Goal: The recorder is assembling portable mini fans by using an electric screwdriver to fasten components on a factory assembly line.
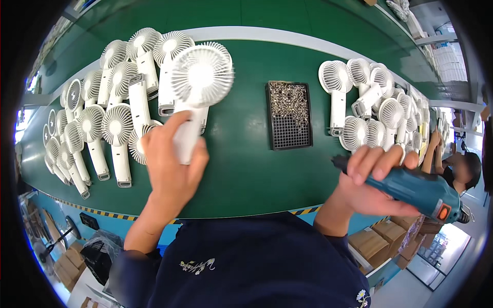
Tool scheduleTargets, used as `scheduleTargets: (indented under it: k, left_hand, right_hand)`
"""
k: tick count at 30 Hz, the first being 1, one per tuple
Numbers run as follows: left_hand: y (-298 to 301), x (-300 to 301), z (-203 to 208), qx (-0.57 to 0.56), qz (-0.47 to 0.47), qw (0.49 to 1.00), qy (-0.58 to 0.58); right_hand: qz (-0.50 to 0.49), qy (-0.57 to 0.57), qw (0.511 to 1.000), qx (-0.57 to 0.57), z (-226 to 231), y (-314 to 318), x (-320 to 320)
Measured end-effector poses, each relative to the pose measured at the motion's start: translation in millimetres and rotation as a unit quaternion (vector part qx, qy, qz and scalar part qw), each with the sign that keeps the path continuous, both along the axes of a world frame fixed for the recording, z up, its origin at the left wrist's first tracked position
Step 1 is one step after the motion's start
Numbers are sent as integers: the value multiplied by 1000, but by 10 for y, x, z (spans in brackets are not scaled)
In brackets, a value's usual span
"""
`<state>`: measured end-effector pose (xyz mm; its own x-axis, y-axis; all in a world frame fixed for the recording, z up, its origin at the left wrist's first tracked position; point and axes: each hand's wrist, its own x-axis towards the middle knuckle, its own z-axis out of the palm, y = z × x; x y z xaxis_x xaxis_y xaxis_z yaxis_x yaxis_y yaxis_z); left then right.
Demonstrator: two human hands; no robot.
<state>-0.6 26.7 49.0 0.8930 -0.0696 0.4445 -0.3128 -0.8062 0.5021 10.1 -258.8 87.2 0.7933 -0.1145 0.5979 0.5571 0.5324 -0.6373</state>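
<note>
Left hand (pixel 172 164): fingers wrapped round the handle of a white handheld fan (pixel 197 87), lifted above the green belt (pixel 241 154), grille head pointing far.

Right hand (pixel 372 182): fingers clenched on a teal electric screwdriver (pixel 416 187), bit end toward the left, orange switch at the right end; it is held over the belt's near edge, well apart from the fan.

Between the hands, farther off: a black screw tray (pixel 289 115), screws heaped in its far part, near cells bare.

Left of the held fan: a batch of white fans (pixel 102 108) lying close together, several touching. Far right: a second heap of fans (pixel 377 105).

Right edge: another person's arm (pixel 431 151) at the belt.

Risk, as judged: the fan is gripped by one hand only, low on the handle — a slip would drop it onto the crowded batch below. The screwdriver bit could skid across the plastic if brought in while the fan is unsupported. A stray sleeve could tip the tray and scatter screws.
</note>
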Motion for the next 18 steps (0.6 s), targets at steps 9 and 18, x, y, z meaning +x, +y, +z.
scheduleTargets:
  k: [9, 18]
  left_hand:
    - [-489, 211, -116, 63, -2, 994, 92]
    - [-349, 197, -173, 129, -31, 985, 112]
  right_hand:
    - [-30, -35, 999, -15, -286, 194, 490]
    - [-62, 2, 997, 41, -447, 100, 485]
